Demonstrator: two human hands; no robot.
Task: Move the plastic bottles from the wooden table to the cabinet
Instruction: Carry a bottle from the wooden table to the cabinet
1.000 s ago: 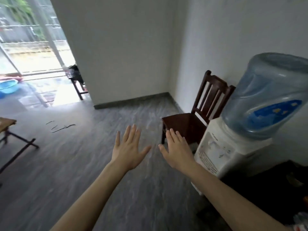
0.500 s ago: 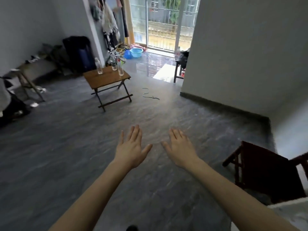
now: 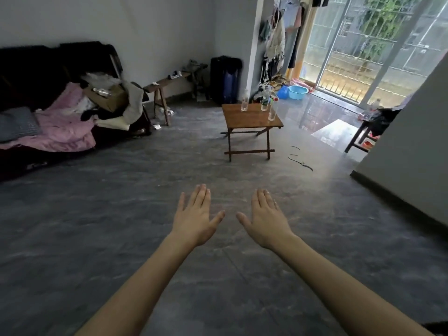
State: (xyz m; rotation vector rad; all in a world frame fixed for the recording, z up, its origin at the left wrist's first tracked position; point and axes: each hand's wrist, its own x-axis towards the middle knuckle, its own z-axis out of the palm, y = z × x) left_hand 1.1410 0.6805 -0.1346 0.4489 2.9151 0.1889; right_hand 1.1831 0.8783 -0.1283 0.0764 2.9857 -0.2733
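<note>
**Bottles far ahead, slightly right of both empty hands**

Both arms stretched forward over bare grey floor [image 3: 121, 214], palms down. Left hand [image 3: 195, 218] flat, fingers straight and close together, thumb splayed toward the right; nothing held. Right hand [image 3: 265, 220] the same, fingers straight, thumb splayed toward the left; nothing held. Thumbs near each other, not touching.

Wooden table [image 3: 252, 120] well apart from the hands, far across the room and a little right of the gap between them. On its top, three plastic bottles, all upright, long axes vertical: left bottle [image 3: 244, 101] at the far edge, middle bottle [image 3: 264, 101] with a green label just right of it, also at the far edge, right bottle [image 3: 272, 112] nearer, close to the right edge. All clear; fill level too small to tell.

Judged from this: no grasp possible yet, only an approach on foot across open floor. Right hand marginally nearer the right bottle, left hand more in line with the left bottle; a side-on wrap around each upright body likely once alongside. Cabinet not in view, so carry direction unknown.

Elsewhere: dark sofa [image 3: 36, 76] heaped with pink bedding far left, wooden bench [image 3: 167, 83] by the far wall, blue basin [image 3: 298, 92] near the barred glass door [image 3: 363, 52], thin cord [image 3: 300, 162] on the floor right of the table — worth avoiding underfoot.
</note>
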